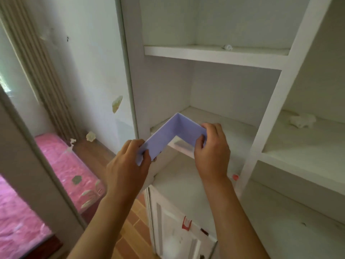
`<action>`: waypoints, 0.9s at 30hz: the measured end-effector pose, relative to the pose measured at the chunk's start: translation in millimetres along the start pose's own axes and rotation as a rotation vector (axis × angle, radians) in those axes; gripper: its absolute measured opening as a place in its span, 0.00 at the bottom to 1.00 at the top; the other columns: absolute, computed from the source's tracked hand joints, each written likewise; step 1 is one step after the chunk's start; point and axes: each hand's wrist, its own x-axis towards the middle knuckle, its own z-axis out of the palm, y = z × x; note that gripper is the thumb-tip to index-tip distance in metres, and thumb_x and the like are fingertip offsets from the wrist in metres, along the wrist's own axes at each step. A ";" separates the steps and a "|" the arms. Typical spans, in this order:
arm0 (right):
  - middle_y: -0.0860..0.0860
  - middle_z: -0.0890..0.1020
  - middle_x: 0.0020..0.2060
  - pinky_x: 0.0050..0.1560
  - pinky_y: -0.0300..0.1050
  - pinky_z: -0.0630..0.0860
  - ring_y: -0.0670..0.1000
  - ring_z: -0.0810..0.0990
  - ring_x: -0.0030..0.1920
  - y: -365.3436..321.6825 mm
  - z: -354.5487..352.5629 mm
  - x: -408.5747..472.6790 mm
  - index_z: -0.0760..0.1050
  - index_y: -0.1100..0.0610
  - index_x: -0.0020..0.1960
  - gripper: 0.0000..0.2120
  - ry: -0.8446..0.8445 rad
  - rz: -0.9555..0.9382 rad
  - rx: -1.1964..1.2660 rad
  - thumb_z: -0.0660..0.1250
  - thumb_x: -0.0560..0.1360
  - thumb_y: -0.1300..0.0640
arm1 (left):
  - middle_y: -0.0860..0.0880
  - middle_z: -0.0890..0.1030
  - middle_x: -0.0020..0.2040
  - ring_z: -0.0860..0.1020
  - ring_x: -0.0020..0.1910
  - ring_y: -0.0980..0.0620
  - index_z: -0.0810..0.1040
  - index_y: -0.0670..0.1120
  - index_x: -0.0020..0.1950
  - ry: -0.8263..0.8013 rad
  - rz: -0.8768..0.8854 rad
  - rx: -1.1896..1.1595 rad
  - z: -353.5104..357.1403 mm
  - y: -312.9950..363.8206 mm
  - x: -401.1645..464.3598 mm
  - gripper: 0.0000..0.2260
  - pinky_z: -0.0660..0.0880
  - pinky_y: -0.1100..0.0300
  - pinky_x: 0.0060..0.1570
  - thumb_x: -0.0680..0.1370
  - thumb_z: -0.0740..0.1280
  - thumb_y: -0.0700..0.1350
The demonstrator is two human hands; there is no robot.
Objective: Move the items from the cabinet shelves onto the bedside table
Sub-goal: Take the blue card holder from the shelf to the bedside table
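Observation:
A lilac plastic L-shaped piece (173, 132) hangs in the air just in front of the white cabinet's middle shelf (233, 128). My left hand (128, 163) grips its lower left end, thumb over the front face. My right hand (211, 148) pinches its right end. The corner of the piece points away from me into the shelf bay. On the upper shelf (205, 53) lies a small white object (228, 47). A crumpled white item (302, 120) rests on the right-hand shelf. No bedside table is in view.
A small red-capped thing (235, 177) sits on the lower shelf by the cabinet's upright. Below is a white cabinet door (177, 230) with red stickers. To the left are a pink-covered bed (61, 165), a radiator (37, 71) and wooden floor (130, 221).

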 end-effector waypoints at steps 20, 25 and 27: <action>0.52 0.80 0.51 0.45 0.43 0.77 0.54 0.81 0.49 -234.4 -104.4 -171.6 0.80 0.59 0.58 0.14 -0.294 -0.222 0.526 0.70 0.75 0.70 | 0.47 0.83 0.49 0.78 0.36 0.46 0.79 0.43 0.55 0.248 -0.312 0.362 -303.3 -12.3 -207.1 0.11 0.61 0.66 0.30 0.75 0.76 0.37; 0.52 0.81 0.51 0.47 0.49 0.80 0.56 0.82 0.50 -309.2 -124.3 -224.8 0.79 0.57 0.58 0.17 -0.373 -0.298 0.697 0.70 0.73 0.71 | 0.47 0.83 0.50 0.81 0.40 0.41 0.80 0.44 0.56 0.378 -0.374 0.486 -389.4 -12.9 -266.1 0.11 0.71 0.57 0.32 0.75 0.76 0.37; 0.52 0.81 0.51 0.48 0.49 0.80 0.56 0.82 0.51 -337.7 -133.0 -246.7 0.79 0.57 0.58 0.17 -0.402 -0.340 0.765 0.70 0.73 0.71 | 0.47 0.83 0.50 0.82 0.41 0.41 0.80 0.44 0.56 0.413 -0.398 0.523 -420.3 -11.8 -292.2 0.10 0.73 0.55 0.33 0.77 0.75 0.38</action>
